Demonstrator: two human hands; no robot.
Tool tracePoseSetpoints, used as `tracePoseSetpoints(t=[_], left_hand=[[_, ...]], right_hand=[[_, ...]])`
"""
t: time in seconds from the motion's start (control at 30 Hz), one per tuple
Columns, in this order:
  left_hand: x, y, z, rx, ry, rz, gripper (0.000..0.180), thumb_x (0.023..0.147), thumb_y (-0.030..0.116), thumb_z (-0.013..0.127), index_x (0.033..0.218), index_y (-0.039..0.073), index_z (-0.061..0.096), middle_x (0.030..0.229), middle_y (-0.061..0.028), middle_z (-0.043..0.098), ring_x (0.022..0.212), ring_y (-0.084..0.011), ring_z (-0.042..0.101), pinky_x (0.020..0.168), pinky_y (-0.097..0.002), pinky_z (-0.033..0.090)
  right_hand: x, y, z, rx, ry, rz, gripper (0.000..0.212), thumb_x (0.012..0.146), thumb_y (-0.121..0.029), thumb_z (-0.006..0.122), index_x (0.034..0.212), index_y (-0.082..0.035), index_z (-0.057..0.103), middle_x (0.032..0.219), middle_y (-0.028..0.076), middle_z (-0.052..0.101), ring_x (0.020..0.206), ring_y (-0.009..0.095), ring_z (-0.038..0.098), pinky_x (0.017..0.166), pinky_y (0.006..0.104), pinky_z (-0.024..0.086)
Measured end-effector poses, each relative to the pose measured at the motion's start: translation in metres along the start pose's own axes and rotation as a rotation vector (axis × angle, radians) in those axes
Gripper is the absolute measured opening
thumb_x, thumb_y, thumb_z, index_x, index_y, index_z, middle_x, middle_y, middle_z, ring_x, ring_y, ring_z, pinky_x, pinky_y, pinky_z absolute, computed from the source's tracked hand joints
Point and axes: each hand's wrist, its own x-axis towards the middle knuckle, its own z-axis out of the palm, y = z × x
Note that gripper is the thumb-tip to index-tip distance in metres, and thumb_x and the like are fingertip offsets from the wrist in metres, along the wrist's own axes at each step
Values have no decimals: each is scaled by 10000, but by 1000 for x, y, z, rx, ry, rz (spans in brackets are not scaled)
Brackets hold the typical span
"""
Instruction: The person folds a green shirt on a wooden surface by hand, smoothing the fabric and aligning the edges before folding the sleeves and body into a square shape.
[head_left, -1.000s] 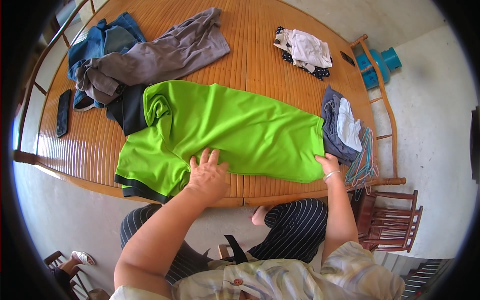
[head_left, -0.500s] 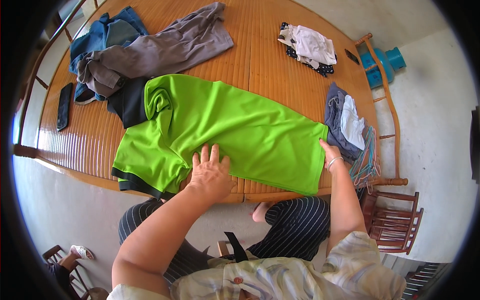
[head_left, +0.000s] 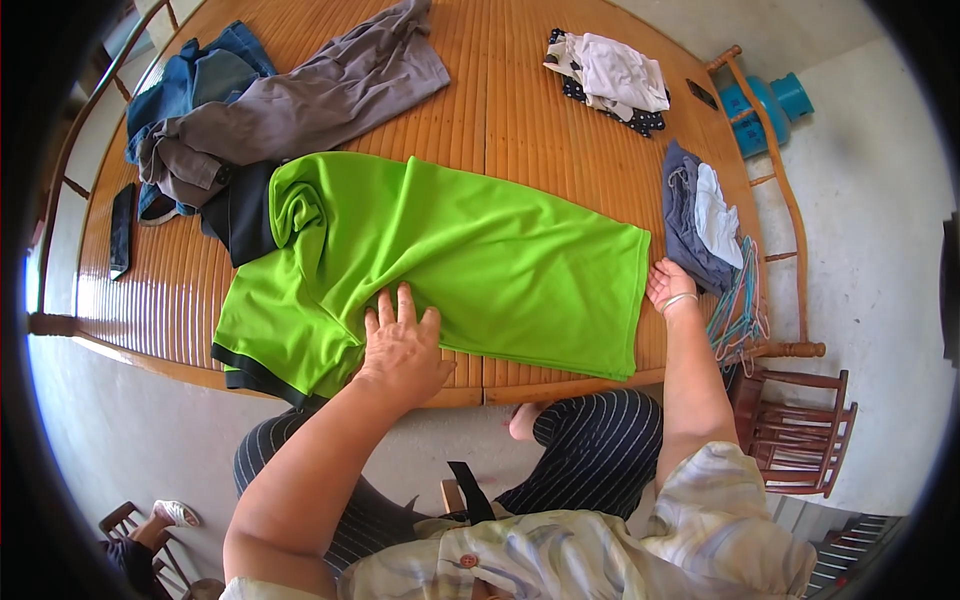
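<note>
A lime-green shirt [head_left: 500, 265] with black trim lies across the bamboo-slat table in front of me, folded lengthwise, its hem toward the right. Its black collar part [head_left: 240, 215] is bunched at the upper left, and a black-edged sleeve spreads toward the near edge. My left hand [head_left: 402, 348] rests on the shirt's near side with the fingers spread. Just beyond the hem, my right hand [head_left: 668, 284] is off the cloth, its fingers loosely bent and holding nothing, close to a folded grey garment [head_left: 685, 235].
Grey trousers [head_left: 310, 100] and blue jeans [head_left: 205, 80] lie at the far left, near a black phone-like object [head_left: 122, 230]. Folded clothes [head_left: 612, 75] and a phone [head_left: 702, 93] are at the far right. Wire hangers [head_left: 738, 310] sit at the right edge, beside a wooden rail [head_left: 785, 210].
My right hand has let go of the shirt's hem corner and moved slightly up, off the cloth. My left hand stays on the shirt while the view shifts a little.
</note>
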Motion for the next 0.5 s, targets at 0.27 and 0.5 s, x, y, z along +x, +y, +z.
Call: tracePoseSetpoints(t=[0.27,0.5], left_hand=[[3,5,6,-38,108,-17,608,735,368,656,1171,-14,470,1370,-322,248,1310,-443,203,1059,-590,129],[4,9,23,-19,80,68,590,761,325,636,1201,-23,455,1391,-302,249,1339,-388,198,1096,-484,157]], right_hand=[[20,3,50,-883,188,-457,341,766,-289,699,804,31,587,748,103,623,635,254,594,590,370,451],[4,11,36,-1183,406,-1082,321,777,-223,669,931,18,523,872,275,600,837,456,568,721,453,457]])
